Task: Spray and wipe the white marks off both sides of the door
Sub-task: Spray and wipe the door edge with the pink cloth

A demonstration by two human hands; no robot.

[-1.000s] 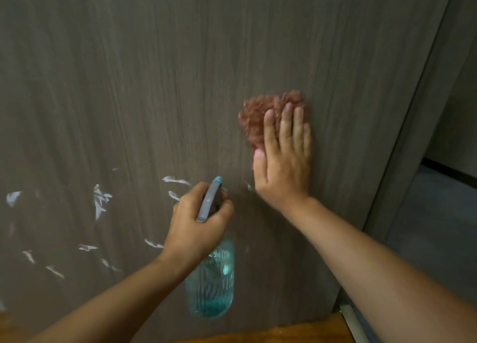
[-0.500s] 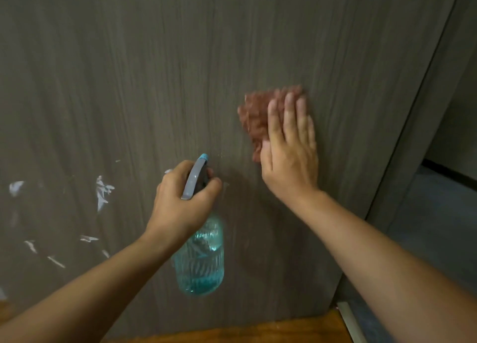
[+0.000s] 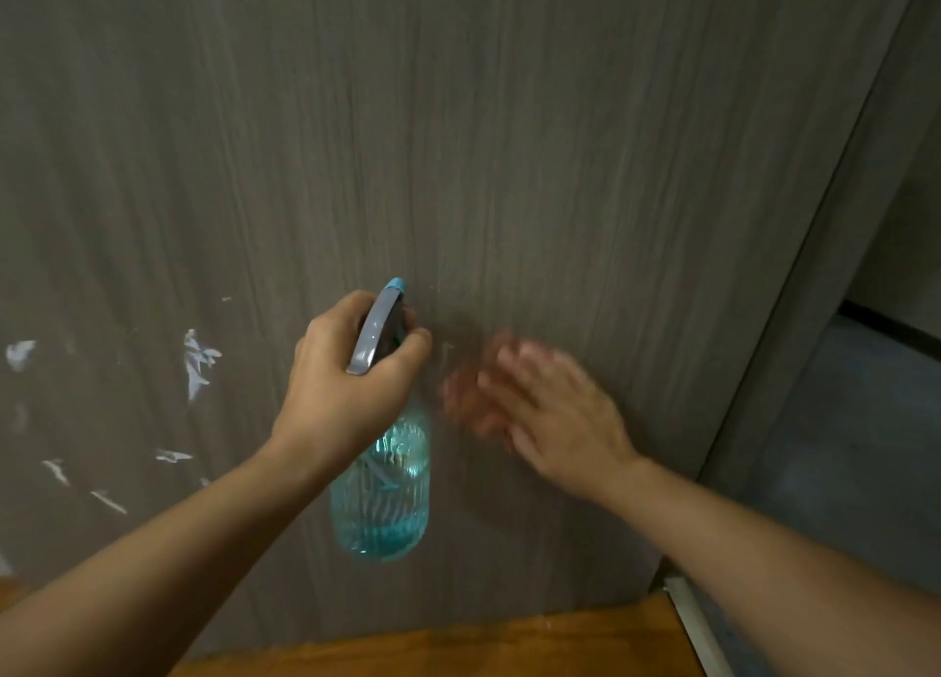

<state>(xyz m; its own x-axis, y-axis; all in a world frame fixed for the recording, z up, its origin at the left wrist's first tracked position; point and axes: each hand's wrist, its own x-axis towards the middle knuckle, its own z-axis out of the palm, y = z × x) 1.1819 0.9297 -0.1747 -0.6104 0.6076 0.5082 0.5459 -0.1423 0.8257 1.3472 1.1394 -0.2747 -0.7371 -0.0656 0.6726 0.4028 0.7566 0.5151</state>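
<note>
A grey wood-grain door [image 3: 509, 142] fills the view. White marks [image 3: 198, 361] streak its lower left part. My left hand [image 3: 346, 386] grips the grey trigger head of a clear blue spray bottle [image 3: 382, 503], with the nozzle close to the door. My right hand [image 3: 550, 406] is blurred by motion, its fingers flat against the door just right of the bottle. It presses a reddish cloth [image 3: 458, 396], which shows only as a smear under the fingers.
The door's right edge [image 3: 794, 279] runs diagonally, with a grey floor [image 3: 840, 447] beyond it. A brown wooden floor [image 3: 458, 646] lies below the door, and a metal threshold strip [image 3: 692, 625] sits at the lower right.
My right hand has swept the cloth down and left across the door, from above the bottle to beside it. My left hand with the bottle has risen slightly.
</note>
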